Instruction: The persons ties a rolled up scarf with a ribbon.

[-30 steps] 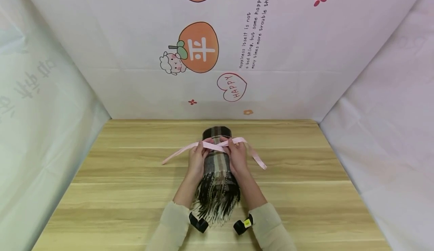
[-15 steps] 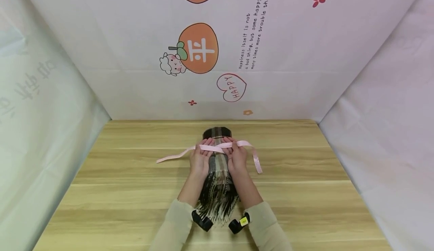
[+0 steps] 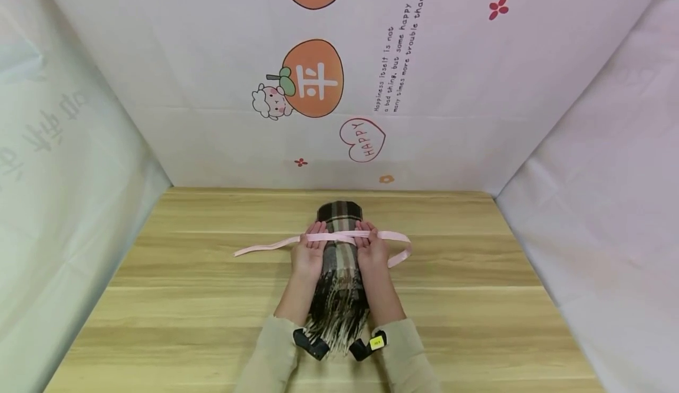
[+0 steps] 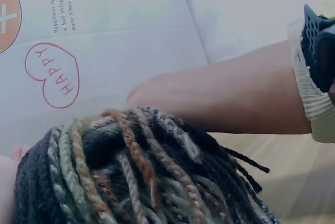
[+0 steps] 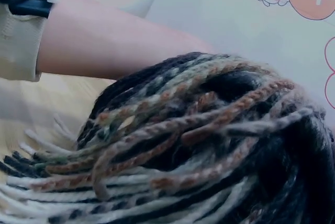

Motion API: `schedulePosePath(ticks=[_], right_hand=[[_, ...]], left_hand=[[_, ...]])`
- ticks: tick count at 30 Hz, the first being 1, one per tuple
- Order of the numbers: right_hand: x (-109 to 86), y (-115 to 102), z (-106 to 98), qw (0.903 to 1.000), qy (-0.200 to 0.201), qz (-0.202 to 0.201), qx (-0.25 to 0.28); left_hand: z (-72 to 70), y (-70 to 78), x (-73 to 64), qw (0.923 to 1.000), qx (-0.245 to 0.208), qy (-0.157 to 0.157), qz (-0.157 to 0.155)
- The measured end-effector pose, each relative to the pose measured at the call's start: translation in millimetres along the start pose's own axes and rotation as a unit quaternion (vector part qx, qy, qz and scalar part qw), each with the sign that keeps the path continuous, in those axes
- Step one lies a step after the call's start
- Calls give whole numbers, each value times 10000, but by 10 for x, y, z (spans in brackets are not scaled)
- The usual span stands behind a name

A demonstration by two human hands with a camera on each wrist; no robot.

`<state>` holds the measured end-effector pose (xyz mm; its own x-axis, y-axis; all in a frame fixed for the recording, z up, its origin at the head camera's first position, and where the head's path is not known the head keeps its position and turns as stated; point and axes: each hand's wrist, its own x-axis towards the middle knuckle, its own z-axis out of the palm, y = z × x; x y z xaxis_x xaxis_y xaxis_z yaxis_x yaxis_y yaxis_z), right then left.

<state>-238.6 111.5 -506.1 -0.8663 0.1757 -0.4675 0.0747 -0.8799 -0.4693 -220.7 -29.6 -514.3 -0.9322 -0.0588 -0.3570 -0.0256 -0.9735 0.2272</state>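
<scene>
A rolled plaid scarf [image 3: 339, 257] in black, grey, cream and brown lies lengthwise on the table, its fringe toward me. Across its upper part runs a pink ribbon [image 3: 339, 237], its two ends crossed over the roll. On the scarf's left side, my left hand [image 3: 307, 257] is palm up and pinches the ribbon under its thumb, fingers stretched along the roll. My right hand [image 3: 373, 254] does the same on the right side. Twisted fringe strands [image 4: 141, 166] fill the left wrist view; dark and cream fringe [image 5: 199, 145] hides the right hand's fingers in the other.
The wooden table [image 3: 461, 299] ends at a white printed backdrop [image 3: 440, 145]. White cloth sides stand at left and right. The ribbon's left tail lies out on the table; its right tail loops back toward the right wrist. Black cameras sit on both wrists.
Both hands have shifted slightly toward me and a little apart, drawing the ribbon straighter across the scarf. The left tail reaches farther out; the right tail has curled inward.
</scene>
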Motion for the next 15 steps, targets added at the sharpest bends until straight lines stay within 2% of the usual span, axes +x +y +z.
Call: schedulePosePath(ticks=[4, 7, 12, 15], right_hand=[[11, -11, -29, 10000, -44, 47, 64], [15, -9, -46, 9998, -175, -23, -22], [0, 27, -59, 9976, -375, -488, -317], [-18, 50, -54, 9951, -560, -714, -396]], left_hand=[[8, 6, -8, 9994, 289, -188, -92], [18, 11, -9, 9965, 739, -373, -103], [29, 34, 0, 9873, 1426, -668, -206], [33, 49, 13, 9801, 1833, -721, -245]])
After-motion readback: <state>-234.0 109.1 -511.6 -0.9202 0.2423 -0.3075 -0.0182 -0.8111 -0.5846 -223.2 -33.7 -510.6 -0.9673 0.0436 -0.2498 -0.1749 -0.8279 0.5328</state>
